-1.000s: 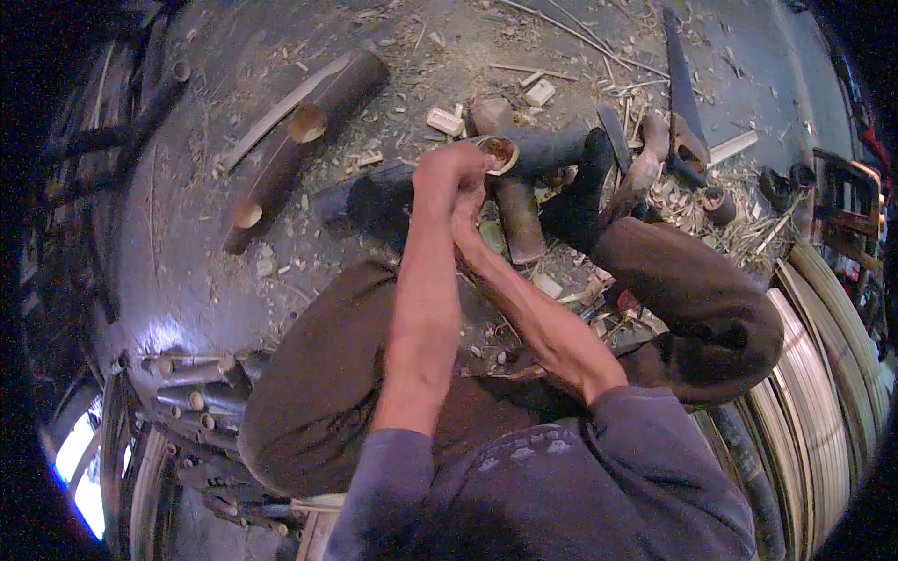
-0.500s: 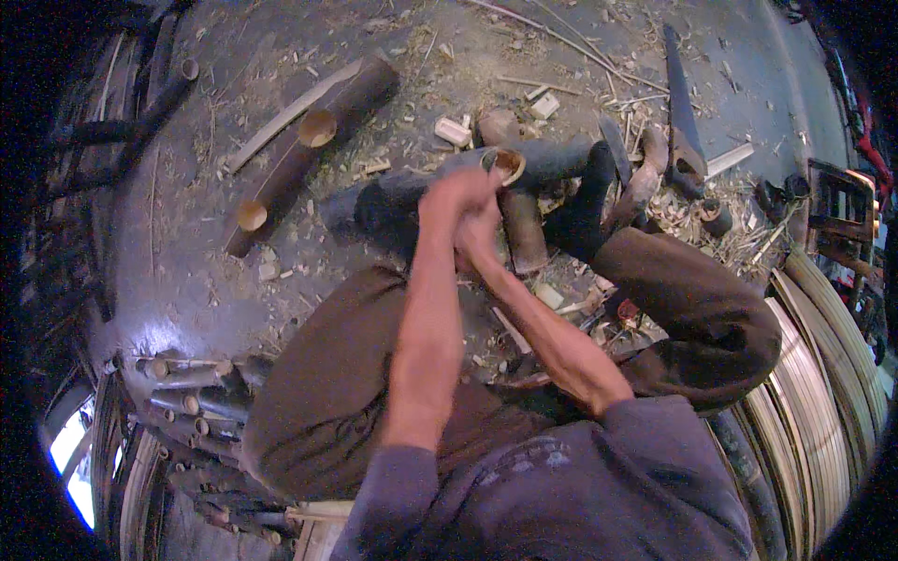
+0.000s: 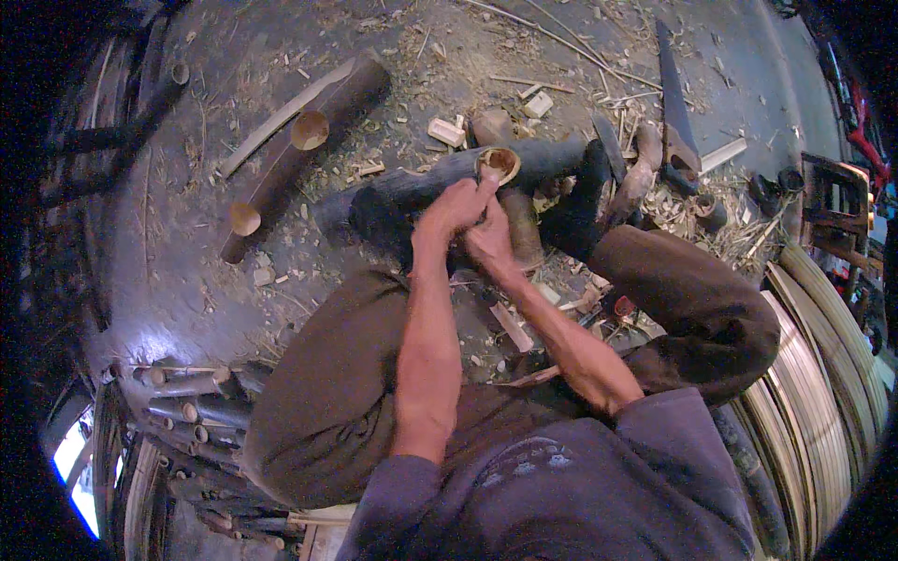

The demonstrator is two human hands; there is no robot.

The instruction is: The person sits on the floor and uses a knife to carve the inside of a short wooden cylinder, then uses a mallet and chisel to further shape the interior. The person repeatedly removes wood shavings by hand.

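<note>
A dark round pole (image 3: 550,159) lies across in front of me, with a round pale-rimmed opening (image 3: 500,164) in its upper side. My left hand (image 3: 451,208) is closed right at the near edge of that opening, one digit pointing toward it. Just below and to the right, my right hand (image 3: 488,236) is closed against the left. Whatever the two hands grip is hidden by the fingers. A shorter brown wooden piece (image 3: 522,229) passes under the pole beside my right hand. My feet rest by the pole on either side.
At the left lies a brown pole (image 3: 271,182) with two pale round cuts and a long split strip (image 3: 281,117). A handsaw (image 3: 677,103) and a curved wooden piece (image 3: 640,173) lie at the right. Stacked poles (image 3: 192,411) and bundled strips (image 3: 804,393) flank me; chips litter the floor.
Both hands have shifted slightly down from the opening, which shows more fully. They remain closed together. The view has moved a little.
</note>
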